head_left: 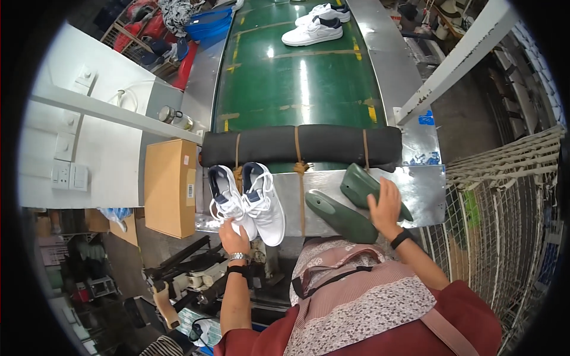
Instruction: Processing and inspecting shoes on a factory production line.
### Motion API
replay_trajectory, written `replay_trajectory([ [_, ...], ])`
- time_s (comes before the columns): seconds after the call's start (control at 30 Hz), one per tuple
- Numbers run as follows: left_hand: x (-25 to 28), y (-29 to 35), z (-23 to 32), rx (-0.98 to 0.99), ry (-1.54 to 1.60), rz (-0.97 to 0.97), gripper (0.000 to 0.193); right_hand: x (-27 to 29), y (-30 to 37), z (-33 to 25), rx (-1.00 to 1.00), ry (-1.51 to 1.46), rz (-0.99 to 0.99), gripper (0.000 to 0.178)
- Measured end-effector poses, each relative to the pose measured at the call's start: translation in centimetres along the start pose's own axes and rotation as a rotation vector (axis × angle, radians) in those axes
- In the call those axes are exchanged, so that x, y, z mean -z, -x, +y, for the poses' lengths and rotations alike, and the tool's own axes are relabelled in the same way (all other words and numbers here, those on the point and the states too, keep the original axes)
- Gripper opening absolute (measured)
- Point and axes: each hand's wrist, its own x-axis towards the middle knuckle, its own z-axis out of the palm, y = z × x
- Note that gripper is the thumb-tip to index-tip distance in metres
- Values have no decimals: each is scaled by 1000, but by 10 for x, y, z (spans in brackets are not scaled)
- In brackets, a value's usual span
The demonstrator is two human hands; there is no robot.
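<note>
A pair of white sneakers (252, 202) with dark blue linings lies side by side on the metal tray (424, 190) at the near end of the green conveyor belt (297, 77). My left hand (233, 234) grips the near ends of both sneakers. Two dark green shoe lasts lie on the tray to the right. My right hand (385, 204) rests on the right shoe last (359, 185), fingers spread over it. The left shoe last (338, 215) lies untouched between the sneakers and my right hand.
A black padded roll (300, 144) tied with cords crosses the belt's end. Another pair of white sneakers (314, 26) sits far up the belt. A cardboard box (169, 187) stands left of the tray, a wire mesh fence (510, 196) on the right.
</note>
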Motion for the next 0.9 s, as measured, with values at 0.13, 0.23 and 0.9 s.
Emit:
replay_trajectory([
  [0.13,23,-62,40,-224,-100,273,60,-13,-37,35,-117,131,-256,43],
  [0.23,32,-110,64,-294,-131,-41,78,-24,-58,60,-241,67,-384,40],
  [0.9,81,-221,119,-1046,-23,-659,33,-10,-36,-126,304,-45,-555,77],
])
